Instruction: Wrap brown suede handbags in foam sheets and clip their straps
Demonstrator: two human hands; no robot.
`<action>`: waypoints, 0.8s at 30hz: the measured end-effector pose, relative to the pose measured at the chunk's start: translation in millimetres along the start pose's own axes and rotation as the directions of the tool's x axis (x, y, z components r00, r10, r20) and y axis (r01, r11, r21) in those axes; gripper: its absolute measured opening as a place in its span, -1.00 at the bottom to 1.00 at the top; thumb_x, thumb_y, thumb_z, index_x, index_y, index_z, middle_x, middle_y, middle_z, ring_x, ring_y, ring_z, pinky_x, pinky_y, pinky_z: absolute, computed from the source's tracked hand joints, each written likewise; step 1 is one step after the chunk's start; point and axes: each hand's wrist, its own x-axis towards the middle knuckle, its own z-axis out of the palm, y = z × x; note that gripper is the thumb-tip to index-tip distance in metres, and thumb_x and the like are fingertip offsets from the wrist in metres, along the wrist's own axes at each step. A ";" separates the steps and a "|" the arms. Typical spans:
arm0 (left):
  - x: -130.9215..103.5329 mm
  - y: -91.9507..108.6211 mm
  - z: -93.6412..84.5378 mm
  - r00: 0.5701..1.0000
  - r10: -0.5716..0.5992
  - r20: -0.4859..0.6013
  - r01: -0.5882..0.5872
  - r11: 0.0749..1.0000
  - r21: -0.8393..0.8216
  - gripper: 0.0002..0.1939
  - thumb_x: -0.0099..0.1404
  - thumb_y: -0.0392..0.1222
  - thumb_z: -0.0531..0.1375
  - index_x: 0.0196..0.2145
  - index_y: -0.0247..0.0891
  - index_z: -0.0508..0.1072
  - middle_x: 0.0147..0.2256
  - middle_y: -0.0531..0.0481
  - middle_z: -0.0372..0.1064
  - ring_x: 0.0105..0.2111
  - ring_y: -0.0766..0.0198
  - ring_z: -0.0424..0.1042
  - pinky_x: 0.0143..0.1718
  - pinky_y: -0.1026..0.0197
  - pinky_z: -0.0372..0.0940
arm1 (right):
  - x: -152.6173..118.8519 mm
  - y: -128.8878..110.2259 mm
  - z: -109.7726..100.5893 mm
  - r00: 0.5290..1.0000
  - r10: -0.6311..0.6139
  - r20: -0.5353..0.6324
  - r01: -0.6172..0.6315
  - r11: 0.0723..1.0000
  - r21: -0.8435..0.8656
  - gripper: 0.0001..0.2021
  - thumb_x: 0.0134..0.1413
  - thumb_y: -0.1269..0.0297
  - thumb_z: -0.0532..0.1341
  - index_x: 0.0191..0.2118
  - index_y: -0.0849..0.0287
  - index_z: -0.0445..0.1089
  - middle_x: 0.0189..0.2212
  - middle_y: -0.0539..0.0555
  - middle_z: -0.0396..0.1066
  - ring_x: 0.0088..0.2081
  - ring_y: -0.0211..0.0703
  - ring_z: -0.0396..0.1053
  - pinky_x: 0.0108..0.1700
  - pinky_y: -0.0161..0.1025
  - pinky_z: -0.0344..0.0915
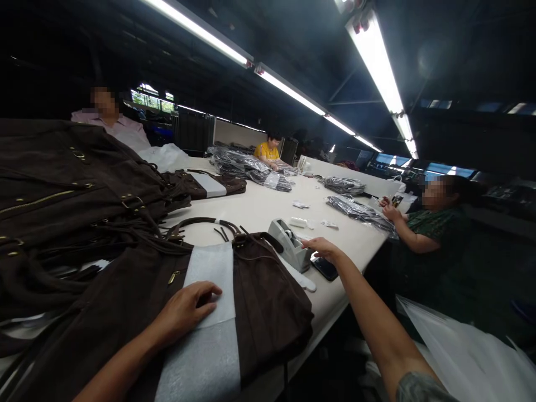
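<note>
Half-open left fingers (209,286) on white wrap (206,349); right fingers (312,244) at tape dispenser (288,245), grip unclear

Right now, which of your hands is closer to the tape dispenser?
My right. The right hand reaches to the near end of the tape dispenser. The left hand rests farther off, on the pale strip across the dark bag.

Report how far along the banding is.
Looks done: the rear bag wears a white band. In hand: the left hand rests on the strip across the near bag; the right hand is at the tape dispenser. Probably left: taping that strip, then the bag pile, which shows no band.
</note>
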 end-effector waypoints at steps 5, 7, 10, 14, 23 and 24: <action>0.6 -3.4 0.2 1.000 -0.004 0.014 0.004 1.000 -0.009 -0.69 0.11 -0.05 0.14 -0.20 -0.13 0.52 -0.21 -0.01 0.48 -0.20 0.12 0.44 -0.09 0.14 0.28 | 9.0 -1.9 0.6 0.998 -0.012 0.054 0.007 0.995 0.101 -0.76 -0.22 0.19 0.39 -0.49 0.30 0.51 -0.43 0.15 0.50 -0.37 -0.20 0.37 -0.34 -0.30 0.26; 0.5 -3.4 -0.4 1.000 -0.001 0.024 0.001 1.000 -0.004 -0.68 0.12 -0.04 0.13 -0.19 -0.14 0.52 -0.21 -0.02 0.48 -0.20 0.13 0.44 -0.09 0.14 0.27 | 6.6 -3.9 -0.8 0.999 -0.045 0.024 0.041 0.990 0.134 -0.79 -0.26 0.22 0.39 -0.53 0.30 0.49 -0.49 0.12 0.49 -0.39 -0.21 0.37 -0.32 -0.30 0.25; 0.2 -1.7 -1.6 0.999 0.000 0.040 0.000 1.000 0.000 -0.67 0.14 -0.02 0.12 -0.19 -0.15 0.51 -0.21 -0.04 0.48 -0.20 0.12 0.43 -0.09 0.12 0.27 | -5.4 -6.1 -5.5 0.991 -0.120 -0.053 0.128 0.977 0.172 -0.76 -0.25 0.17 0.38 -0.52 0.27 0.49 -0.52 0.05 0.47 -0.38 -0.21 0.36 -0.29 -0.31 0.24; 0.2 -2.1 -1.9 0.999 -0.002 0.043 0.003 1.000 -0.007 -0.67 0.14 0.01 0.13 -0.19 -0.14 0.52 -0.21 -0.03 0.48 -0.20 0.11 0.43 -0.09 0.12 0.29 | -28.4 -0.3 -12.8 0.962 -0.236 -0.138 0.253 0.961 0.116 -0.71 -0.15 0.07 0.32 -0.45 0.25 0.52 -0.52 0.02 0.47 -0.41 -0.23 0.36 -0.32 -0.33 0.24; 0.3 -7.3 -0.7 0.999 -0.003 0.043 0.004 1.000 -0.021 -0.65 0.14 0.05 0.15 -0.18 -0.13 0.53 -0.19 -0.02 0.48 -0.18 0.10 0.44 -0.07 0.14 0.29 | -39.7 42.3 6.9 0.961 -0.200 -0.193 0.186 0.979 -0.086 -0.75 0.00 0.16 0.19 -0.47 0.22 0.51 -0.60 0.03 0.45 -0.54 -0.25 0.35 -0.43 -0.35 0.23; 0.2 -6.5 -1.1 0.999 -0.005 0.040 0.006 1.000 -0.021 -0.65 0.14 0.05 0.16 -0.19 -0.13 0.54 -0.20 -0.02 0.48 -0.19 0.10 0.44 -0.07 0.14 0.29 | -38.6 45.0 10.2 0.958 -0.192 -0.215 0.174 0.980 -0.100 -0.76 0.01 0.17 0.19 -0.47 0.20 0.52 -0.59 0.03 0.46 -0.53 -0.25 0.35 -0.43 -0.34 0.23</action>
